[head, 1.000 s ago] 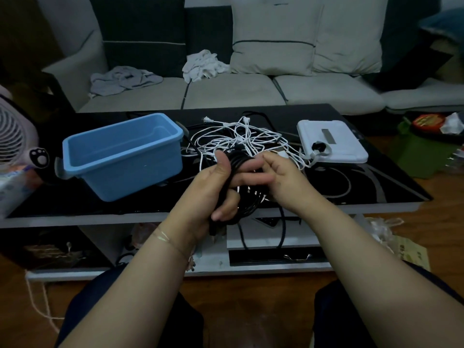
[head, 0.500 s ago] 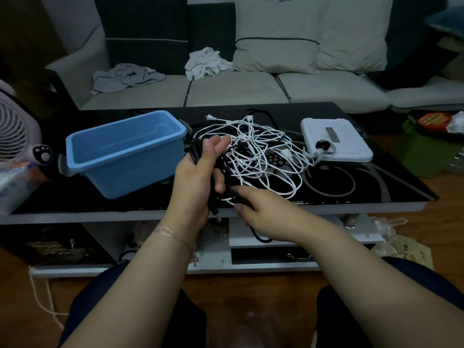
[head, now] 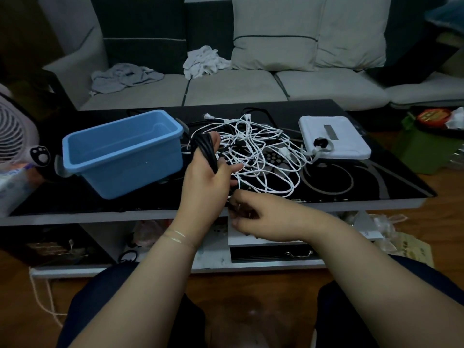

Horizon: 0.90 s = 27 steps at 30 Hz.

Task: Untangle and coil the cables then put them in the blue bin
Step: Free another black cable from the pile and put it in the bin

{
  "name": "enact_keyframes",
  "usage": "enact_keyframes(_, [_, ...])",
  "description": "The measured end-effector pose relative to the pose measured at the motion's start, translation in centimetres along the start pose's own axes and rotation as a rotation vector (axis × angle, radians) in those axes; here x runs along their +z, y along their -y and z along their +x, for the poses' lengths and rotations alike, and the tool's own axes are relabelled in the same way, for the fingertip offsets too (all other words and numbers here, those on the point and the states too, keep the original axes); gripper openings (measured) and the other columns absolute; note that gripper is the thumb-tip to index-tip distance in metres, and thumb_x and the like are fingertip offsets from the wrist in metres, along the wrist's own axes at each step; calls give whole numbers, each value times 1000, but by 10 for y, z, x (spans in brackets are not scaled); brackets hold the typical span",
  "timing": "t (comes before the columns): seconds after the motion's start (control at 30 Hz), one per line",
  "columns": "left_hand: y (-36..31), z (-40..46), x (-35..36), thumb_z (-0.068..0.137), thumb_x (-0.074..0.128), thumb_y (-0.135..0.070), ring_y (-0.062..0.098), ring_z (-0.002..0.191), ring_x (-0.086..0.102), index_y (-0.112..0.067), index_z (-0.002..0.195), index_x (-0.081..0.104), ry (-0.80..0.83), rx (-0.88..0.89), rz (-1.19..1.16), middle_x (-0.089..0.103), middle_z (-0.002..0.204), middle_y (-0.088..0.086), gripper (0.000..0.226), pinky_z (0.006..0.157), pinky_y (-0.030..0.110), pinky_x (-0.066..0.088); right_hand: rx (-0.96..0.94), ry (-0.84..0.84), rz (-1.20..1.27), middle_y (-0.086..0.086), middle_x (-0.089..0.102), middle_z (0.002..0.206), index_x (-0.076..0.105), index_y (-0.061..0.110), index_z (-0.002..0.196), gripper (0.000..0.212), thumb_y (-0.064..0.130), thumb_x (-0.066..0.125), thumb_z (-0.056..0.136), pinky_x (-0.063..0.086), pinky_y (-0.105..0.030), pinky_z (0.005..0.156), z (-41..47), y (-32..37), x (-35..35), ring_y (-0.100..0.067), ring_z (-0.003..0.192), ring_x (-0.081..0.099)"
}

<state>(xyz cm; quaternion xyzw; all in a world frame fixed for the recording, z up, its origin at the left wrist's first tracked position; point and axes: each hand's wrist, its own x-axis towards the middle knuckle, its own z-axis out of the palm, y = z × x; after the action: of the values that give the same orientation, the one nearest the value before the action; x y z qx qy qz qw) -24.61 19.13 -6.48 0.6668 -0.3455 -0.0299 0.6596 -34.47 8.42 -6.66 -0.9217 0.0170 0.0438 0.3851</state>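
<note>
A black cable (head: pixel 208 149) is wound in loops round my left hand (head: pixel 206 179), which holds it up in front of the table edge. Just below, my right hand (head: pixel 253 214) pinches the loose end of the same black cable. Behind them a tangle of white cables (head: pixel 261 151) lies on the black glass table (head: pixel 376 182). The blue bin (head: pixel 123 151) stands to the left of my left hand, with nothing visible inside.
A white flat device (head: pixel 334 136) with a plug on it lies at the table's right. A fan (head: pixel 15 136) stands at the far left. A sofa with clothes and cushions runs behind the table. A green box (head: pixel 426 151) sits on the floor at right.
My left hand has lifted the black coil up and left toward the bin. My right hand has dropped below it, drawing the cable's end downward.
</note>
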Motion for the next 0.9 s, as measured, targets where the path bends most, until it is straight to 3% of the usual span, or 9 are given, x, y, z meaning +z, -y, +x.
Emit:
enact_keyframes(0.1, [4, 6, -3, 98, 51, -30, 3, 82, 71, -16, 146, 33, 4, 34, 195, 47, 107, -42, 53, 64, 24, 58, -4, 52, 87, -4, 61, 96, 49, 24, 126, 33, 23, 55, 94, 52, -42, 81, -5, 5, 0, -18, 83, 60])
enact_keyframes(0.17, [2, 8, -8, 96, 53, -38, 9, 73, 73, -16, 145, 31, 67, -11, 227, 48, 117, -38, 58, 72, 37, 60, -20, 92, 53, 7, 61, 103, 50, 23, 129, 33, 29, 53, 97, 49, -32, 86, -8, 6, -2, -6, 92, 58])
enact_keyframes(0.23, [1, 7, -11, 91, 46, -58, 11, 69, 72, -16, 141, 36, 173, -54, 296, 54, 132, -16, 66, 78, 44, 58, -36, 77, 23, 7, 63, 105, 58, 19, 116, 23, 31, 51, 98, 47, -34, 91, -11, 7, -5, -8, 97, 58])
enact_keyframes(0.3, [-3, 3, -11, 71, 24, -90, 7, 78, 69, -15, 130, 51, 294, -61, 390, 67, 111, -7, 99, 84, 35, 54, -34, 1, -23, 2, 66, 101, 63, 20, 109, 21, 32, 51, 97, 48, -42, 89, -13, 7, -7, -16, 95, 61])
enact_keyframes(0.37, [-4, 0, -9, 54, 8, -101, -1, 96, 63, -11, 120, 62, 427, -63, 381, 69, 100, -12, 124, 88, 18, 47, -46, -108, -104, 10, 66, 88, 66, 25, 101, 17, 33, 53, 93, 51, -40, 79, -14, 8, -5, -11, 82, 61])
enact_keyframes(0.43, [-5, -1, -7, 49, 9, -103, 12, 99, 66, -4, 112, 64, 513, -99, 326, 72, 102, 1, 129, 88, 27, 50, -56, -191, -141, 11, 63, 75, 67, 25, 89, 16, 35, 55, 85, 51, -39, 69, -15, 10, -4, -8, 67, 58])
enact_keyframes(0.57, [-9, -4, -9, 55, 33, -99, 31, 51, 61, -28, 88, 69, 645, -197, 194, 73, 78, 6, 86, 43, 30, 47, -56, -310, -182, 11, 58, 63, 58, 26, 75, 23, 48, 57, 72, 45, -33, 57, -17, 9, -14, -6, 57, 52])
enact_keyframes(0.73, [-15, -5, -11, 82, 75, -41, 10, 37, 43, -37, 83, 67, 733, -218, 119, 50, 49, -8, 9, 33, 19, 35, -63, -412, -2, 8, 51, 61, 55, 17, 69, 34, 47, 71, 71, 43, -34, 63, -15, -7, -34, -12, 63, 49])
enact_keyframes(0.9, [-16, -7, -12, 92, 66, -26, 6, 31, 39, -19, 82, 54, 668, -245, 126, 45, 42, -8, 17, 33, 18, 33, -137, -435, 152, 7, 54, 71, 55, 19, 76, 19, 29, 59, 91, 39, -21, 64, -9, -13, -34, -2, 68, 47])
